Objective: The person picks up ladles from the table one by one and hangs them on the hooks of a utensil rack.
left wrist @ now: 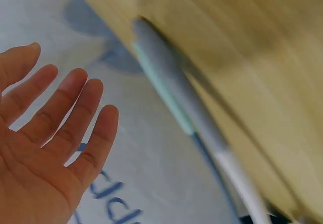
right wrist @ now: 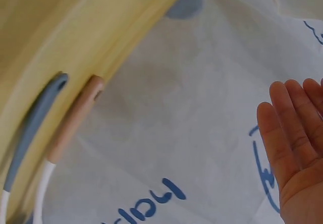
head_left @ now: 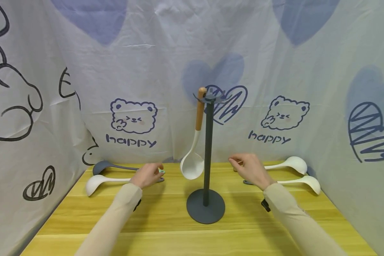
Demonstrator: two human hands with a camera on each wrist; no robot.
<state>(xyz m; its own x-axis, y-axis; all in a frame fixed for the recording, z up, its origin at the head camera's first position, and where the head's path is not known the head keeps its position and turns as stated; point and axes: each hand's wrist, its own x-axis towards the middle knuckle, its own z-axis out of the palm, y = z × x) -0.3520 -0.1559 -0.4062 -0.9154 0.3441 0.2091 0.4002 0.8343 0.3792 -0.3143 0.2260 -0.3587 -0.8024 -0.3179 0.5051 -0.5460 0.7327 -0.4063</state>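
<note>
A white ladle (head_left: 192, 165) with a wooden handle hangs from the hooked top of a dark stand (head_left: 208, 153). My left hand (head_left: 147, 175) hovers above two ladle handles on the left; the left wrist view shows its fingers (left wrist: 93, 148) loosely extended, holding nothing. Those are a white ladle (head_left: 94, 183) with a grey handle (left wrist: 176, 77) and a dark blue ladle (head_left: 101, 166) with a mint handle (left wrist: 161, 90). My right hand (head_left: 251, 170), fingers extended and nothing held, is over two white ladles: one with a brown handle (right wrist: 75, 118), one with a grey handle (right wrist: 35, 125).
The stand's round base (head_left: 206, 213) rests mid-table, between both arms. The wooden table (head_left: 166, 227) is bordered at the back and sides by a white printed cloth (head_left: 166, 53). On the right, the bowls of the two ladles (head_left: 297, 164) lie near the cloth.
</note>
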